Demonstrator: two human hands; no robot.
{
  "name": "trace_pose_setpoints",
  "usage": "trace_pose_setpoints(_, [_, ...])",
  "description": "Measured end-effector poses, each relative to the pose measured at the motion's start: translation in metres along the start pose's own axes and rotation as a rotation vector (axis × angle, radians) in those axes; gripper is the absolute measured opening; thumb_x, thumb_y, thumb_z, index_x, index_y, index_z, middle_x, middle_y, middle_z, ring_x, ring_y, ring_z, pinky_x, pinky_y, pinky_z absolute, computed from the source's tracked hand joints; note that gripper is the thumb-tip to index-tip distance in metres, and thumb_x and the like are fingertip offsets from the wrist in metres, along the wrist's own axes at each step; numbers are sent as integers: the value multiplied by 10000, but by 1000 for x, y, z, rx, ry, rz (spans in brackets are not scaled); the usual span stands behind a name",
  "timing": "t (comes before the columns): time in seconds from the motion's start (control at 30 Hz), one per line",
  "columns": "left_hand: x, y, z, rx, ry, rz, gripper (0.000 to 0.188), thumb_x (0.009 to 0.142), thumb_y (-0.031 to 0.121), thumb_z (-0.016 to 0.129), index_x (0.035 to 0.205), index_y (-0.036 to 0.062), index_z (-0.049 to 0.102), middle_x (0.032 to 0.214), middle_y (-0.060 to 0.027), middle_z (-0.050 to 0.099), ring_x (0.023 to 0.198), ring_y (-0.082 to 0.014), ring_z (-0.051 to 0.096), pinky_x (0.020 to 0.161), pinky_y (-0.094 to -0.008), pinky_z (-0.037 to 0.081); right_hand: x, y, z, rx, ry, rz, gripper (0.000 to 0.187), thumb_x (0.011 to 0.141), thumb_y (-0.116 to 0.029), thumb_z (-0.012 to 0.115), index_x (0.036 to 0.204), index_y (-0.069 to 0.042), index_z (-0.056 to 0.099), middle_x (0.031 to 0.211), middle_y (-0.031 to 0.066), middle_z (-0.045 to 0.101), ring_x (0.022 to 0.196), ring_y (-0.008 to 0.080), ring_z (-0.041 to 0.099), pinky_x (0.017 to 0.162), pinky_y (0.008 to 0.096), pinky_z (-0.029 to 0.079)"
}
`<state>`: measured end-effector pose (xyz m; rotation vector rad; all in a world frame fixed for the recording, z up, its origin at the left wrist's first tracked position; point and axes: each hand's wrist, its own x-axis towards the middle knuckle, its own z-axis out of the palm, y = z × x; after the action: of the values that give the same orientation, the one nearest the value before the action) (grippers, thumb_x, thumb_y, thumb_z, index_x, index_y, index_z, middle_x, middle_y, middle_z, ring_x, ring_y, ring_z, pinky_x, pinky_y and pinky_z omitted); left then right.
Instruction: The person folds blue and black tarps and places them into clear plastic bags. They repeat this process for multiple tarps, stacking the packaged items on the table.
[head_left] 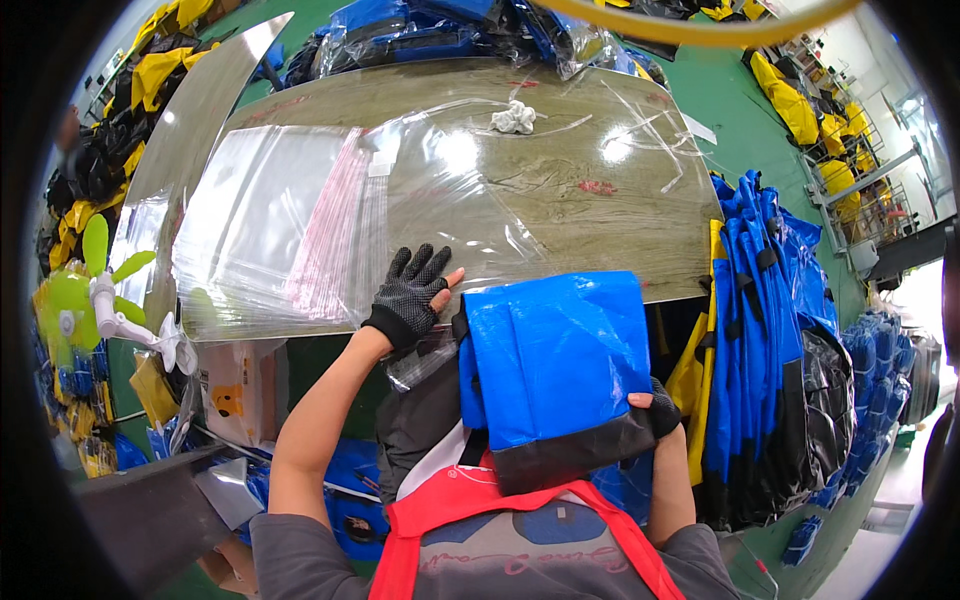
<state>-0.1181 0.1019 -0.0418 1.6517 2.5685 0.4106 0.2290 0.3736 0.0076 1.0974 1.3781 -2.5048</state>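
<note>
My left hand (412,296), in a black dotted glove with a bare thumb tip, lies with its fingers spread on a clear plastic bag (480,210) near the table's front edge. A folded blue and black bag (556,360) is held against my front by my right hand (660,408), also gloved. Its thumb presses on the lower right side of the folded bag; the other fingers are mostly hidden behind it. Left of my left hand, a fanned stack of clear plastic bags (255,220) with pinkish edges lies on the wood-patterned table (600,240).
Blue and yellow bags (755,330) hang or stand at the table's right. More wrapped blue bags (420,35) lie beyond its far edge. A crumpled white lump (514,118) sits on the table. A green-bladed fan (105,285) stands at the left. A yellow curved bar (700,28) crosses the top.
</note>
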Motion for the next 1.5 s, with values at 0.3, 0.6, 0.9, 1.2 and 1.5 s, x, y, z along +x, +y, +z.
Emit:
trace_pose_setpoints(0.3, [1,-3,-52,-591,-152,-28,441,1015,367,319,1308,137,555,1385,-96,501,1332,-294,385,1145,-403,179,21,18,79,99,-148,18,617,713,-90,754,1270,17,510,1156,150,610,1011,263,617,894,381,507])
trace_pose_setpoints(0.6, [-49,24,-78,-130,16,89,444,874,294,590,1274,105,548,1306,-128,552,1248,-297,482,1117,-483,262,121,-55,122,-584,-2,-599,504,818,-427,703,1061,8,630,929,97,677,869,182,624,812,294,490])
trace_pose_setpoints(0.9, [-75,30,-80,25,153,-133,581,795,362,687,1283,85,538,1324,-142,535,1301,-374,413,1139,-525,192,178,-81,120,-703,-330,-213,263,866,-303,658,966,-61,682,863,35,647,845,113,577,782,268,454])
trace_pose_setpoints(1.2, [-92,35,-59,-160,199,-214,594,861,278,635,1369,40,441,1438,-200,402,1355,-423,320,1117,-482,254,113,-73,109,-358,-355,-83,311,774,-238,769,975,-47,626,874,11,607,858,120,572,807,256,461])
trace_pose_setpoints(1.5, [-125,23,-22,-1466,567,-690,739,878,226,677,1463,60,256,1404,-149,410,1272,-242,411,1085,-385,304,114,-21,136,-327,-48,-532,332,713,-116,830,832,-98,521,772,-24,567,763,75,540,704,235,462])
